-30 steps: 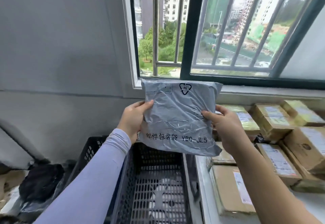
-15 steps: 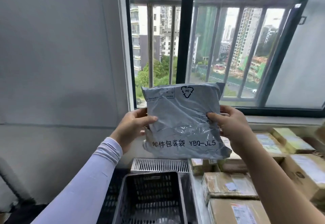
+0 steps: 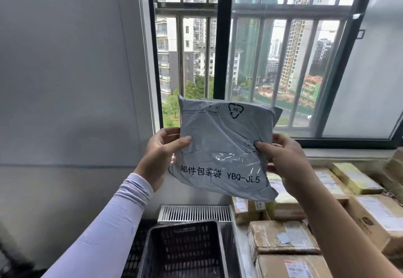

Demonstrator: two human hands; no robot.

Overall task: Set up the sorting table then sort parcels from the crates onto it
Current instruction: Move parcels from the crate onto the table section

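Both hands point(image 3: 220, 164) still grip the grey mail bag point(image 3: 224, 149), now raised higher before the window point(image 3: 272, 59).

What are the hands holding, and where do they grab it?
A grey mailer bag, held up in the air. The left hand pinches its left edge, the right hand its right edge.

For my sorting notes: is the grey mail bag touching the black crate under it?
Apart. The head view shows the grey mail bag held up by both hands, with wall and a vent visible between it and the black crate.
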